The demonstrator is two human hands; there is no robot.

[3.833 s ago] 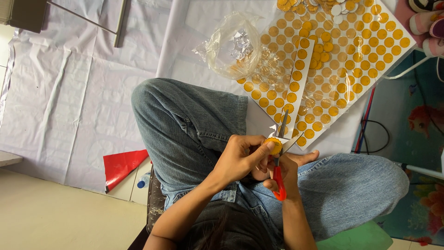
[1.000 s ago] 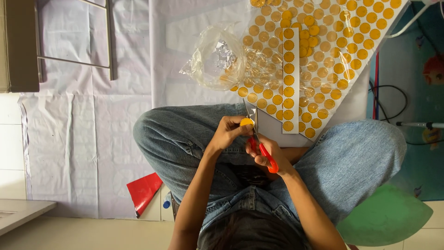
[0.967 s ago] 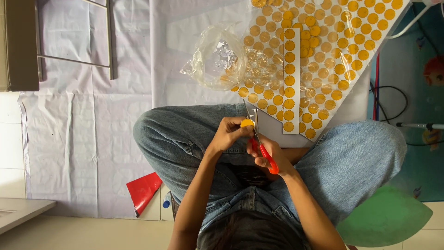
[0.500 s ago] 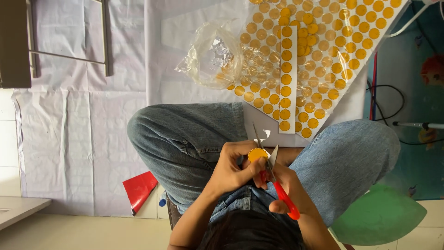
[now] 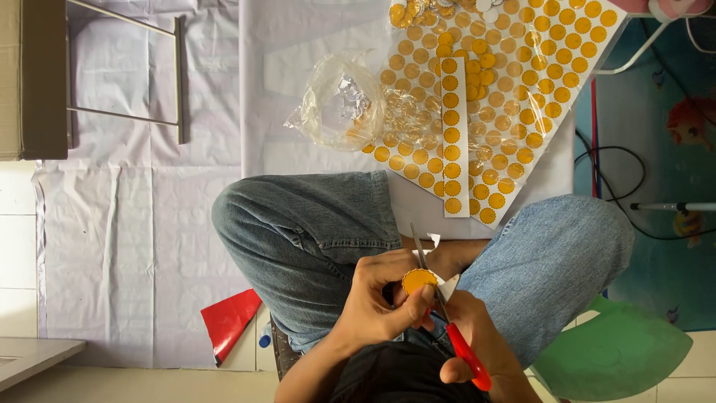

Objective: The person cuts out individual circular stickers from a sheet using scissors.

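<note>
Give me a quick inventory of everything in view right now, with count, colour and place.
Round sticker: one, orange, held over the lap.
Scissors: one pair, red handles, blades at the sticker.
Sticker sheet: one large, white with orange rounds, on the floor ahead.
Sticker strip: one, white with orange rounds, lying on the sheet.
Plastic bag: one, clear, beside the sheet.
Red sheet: one, by the left thigh.
Green sheet: one, lower right.
Cables: black, right side.
Jeans: blue, legs crossed.
Left hand: pinches the sticker.
Right hand: grips the scissors.
</note>
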